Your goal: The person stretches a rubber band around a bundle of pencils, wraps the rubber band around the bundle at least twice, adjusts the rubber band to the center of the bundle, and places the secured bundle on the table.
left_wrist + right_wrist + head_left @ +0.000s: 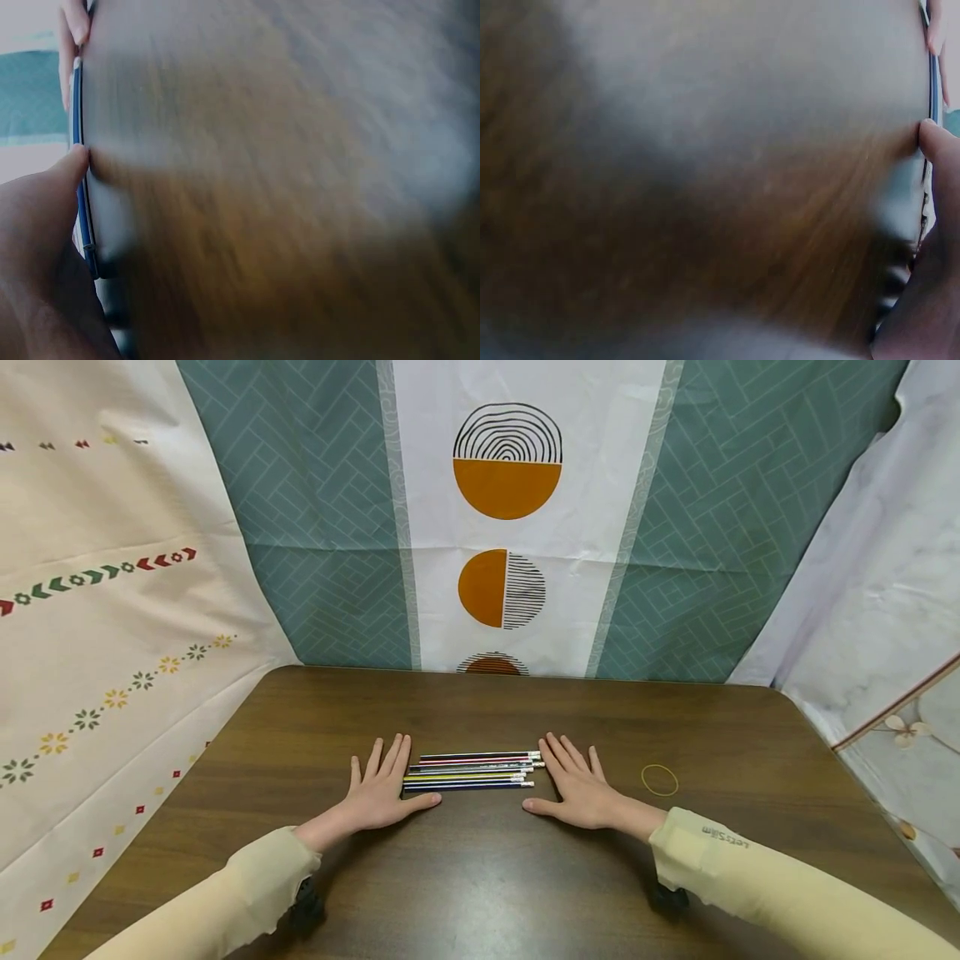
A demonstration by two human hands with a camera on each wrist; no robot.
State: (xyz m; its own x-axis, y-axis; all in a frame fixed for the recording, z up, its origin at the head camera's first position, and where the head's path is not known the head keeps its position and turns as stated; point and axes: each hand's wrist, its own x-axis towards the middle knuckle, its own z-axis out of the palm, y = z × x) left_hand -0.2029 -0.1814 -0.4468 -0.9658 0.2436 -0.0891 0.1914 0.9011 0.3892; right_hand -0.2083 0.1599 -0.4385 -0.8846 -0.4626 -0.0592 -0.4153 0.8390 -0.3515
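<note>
Several pencils (pixel 468 774) with white eraser ends lie side by side in a flat row on the table; their shafts are black, red, silver, yellow and blue. Flat on the tabletop at the unerasered ends rests my left hand (pixel 381 793), fingers straight and thumb stretched along the near side. My right hand (pixel 581 792) lies the same way at the eraser ends, its fingertips right beside them. In the left wrist view the thumb overlaps the nearest blue pencil (pixel 77 105). Past the right thumb, the right wrist view catches a blue shaft (pixel 934 90).
A thin yellow rubber band (pixel 658 766) lies on the brown wooden table (pixel 480 877), right of the right hand. Patterned cloths hang behind the table (pixel 322 527) and along both sides. Dark wrist straps show under both cream sleeves.
</note>
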